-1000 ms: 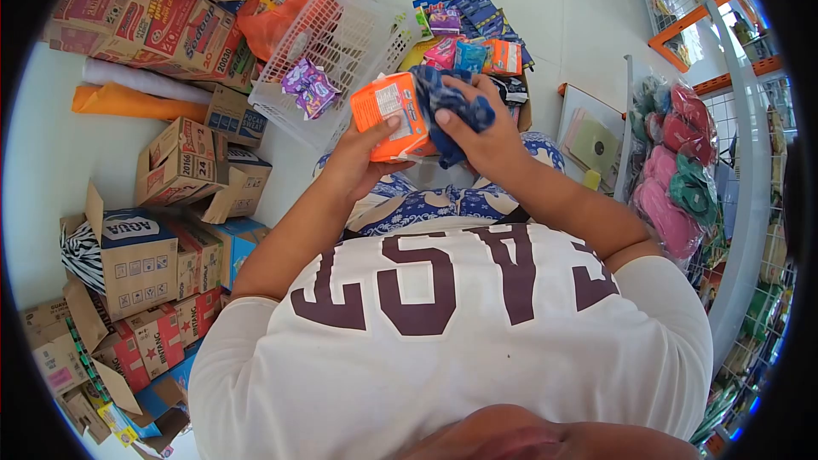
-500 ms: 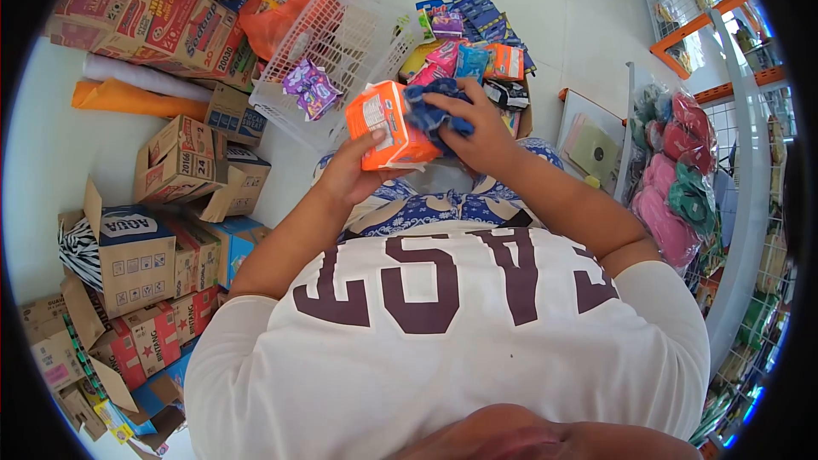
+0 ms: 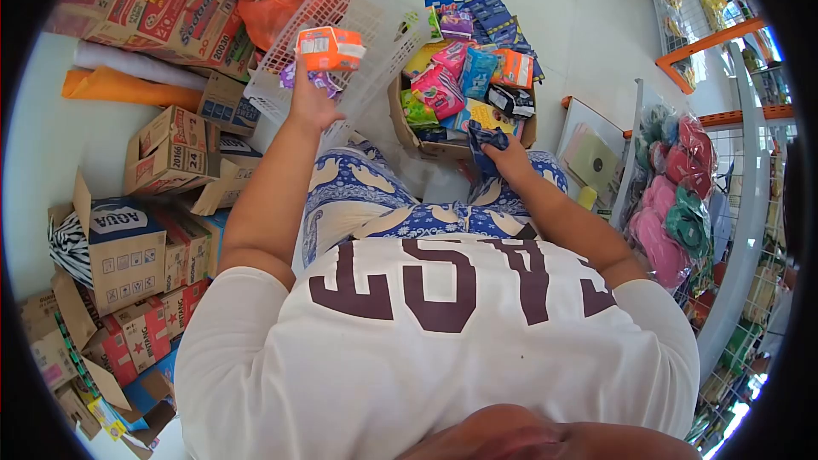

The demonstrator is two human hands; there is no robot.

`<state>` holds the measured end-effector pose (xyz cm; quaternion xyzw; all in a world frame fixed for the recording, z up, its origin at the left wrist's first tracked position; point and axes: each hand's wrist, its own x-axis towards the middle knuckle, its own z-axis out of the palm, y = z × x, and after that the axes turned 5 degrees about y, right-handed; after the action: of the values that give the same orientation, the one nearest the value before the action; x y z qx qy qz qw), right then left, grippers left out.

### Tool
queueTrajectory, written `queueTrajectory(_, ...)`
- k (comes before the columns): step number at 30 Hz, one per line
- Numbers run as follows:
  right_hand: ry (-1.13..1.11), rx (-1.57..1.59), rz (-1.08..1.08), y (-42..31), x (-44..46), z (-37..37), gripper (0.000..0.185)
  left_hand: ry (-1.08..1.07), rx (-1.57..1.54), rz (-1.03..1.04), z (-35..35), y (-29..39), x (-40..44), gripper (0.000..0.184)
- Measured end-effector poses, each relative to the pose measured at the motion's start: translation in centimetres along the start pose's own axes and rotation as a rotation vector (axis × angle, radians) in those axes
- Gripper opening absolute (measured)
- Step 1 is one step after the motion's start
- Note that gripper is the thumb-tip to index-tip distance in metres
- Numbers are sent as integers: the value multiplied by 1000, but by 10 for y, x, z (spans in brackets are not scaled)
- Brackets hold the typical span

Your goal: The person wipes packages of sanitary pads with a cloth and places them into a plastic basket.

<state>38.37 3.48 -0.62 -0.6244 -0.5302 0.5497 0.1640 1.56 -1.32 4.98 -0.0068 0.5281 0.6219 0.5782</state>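
My left hand grips an orange packet with a white label, holding it over a white plastic basket. A purple packet lies below it in the basket, partly covered by my hand. By my right knee, my right hand is closed on a crumpled dark blue cloth. Just beyond that hand stands an open cardboard box filled with colourful packets, among them a pink packet, a light blue packet and another orange packet.
Stacked cartons line the left side, with an orange roll above them. An orange plastic bag sits behind the basket. To the right are wrapped pink and green goods beside a metal shelf rack.
My left hand has carried the orange packet up and left to the basket. My right hand, with the blue cloth, has come away from the packet, moving down and right.
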Motion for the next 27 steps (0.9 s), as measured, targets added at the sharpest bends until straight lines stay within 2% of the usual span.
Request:
queueTrajectory(1,7,-1,10,7,7,0,40,40,104,18,2,-1,3,107)
queueTrajectory(3,38,73,-26,26,29,3,44,-22,243,47,-1,-20,-9,107)
queueTrajectory(4,43,74,-17,14,26,1,44,128,329,8,-11,-33,-5,93)
queueTrajectory(5,22,-83,-22,0,24,-3,45,278,416,-31,-23,-48,0,80)
queueTrajectory(6,-2,-240,-28,-10,25,-5,45,251,438,12,-52,-70,15,74)
queueTrajectory(7,1,-239,-20,1,40,-5,45,221,458,57,-77,-85,25,68)
queueTrajectory(9,31,-657,-351,36,85,-3,41,207,478,78,-73,-91,2,60)
queueTrajectory(12,52,-745,-346,40,132,-6,39,197,579,97,-74,-93,-11,47)
queueTrajectory(14,98,-853,-367,11,140,-19,41,208,662,88,-88,-98,-9,41)
queueTrajectory(15,141,-958,-399,-3,144,-23,42,170,706,197,-103,-107,-3,39)
queueTrajectory(16,138,-957,-397,-8,152,-26,42,133,748,308,-108,-111,-1,36)
queueTrajectory(18,57,-1256,-225,-14,170,-36,41,128,775,349,-110,-117,3,35)
queueTrajectory(19,54,-1254,-227,-6,185,-39,41,122,799,392,-108,-119,4,33)
queueTrajectory(21,168,-1268,-139,5,199,-34,53,108,826,386,-108,-119,7,32)
queueTrajectory(24,162,-1347,-157,5,189,-35,53,95,872,371,-106,-120,8,30)
queueTrajectory(27,161,-1285,-146,1,179,-40,53,107,874,322,-100,-118,3,28)
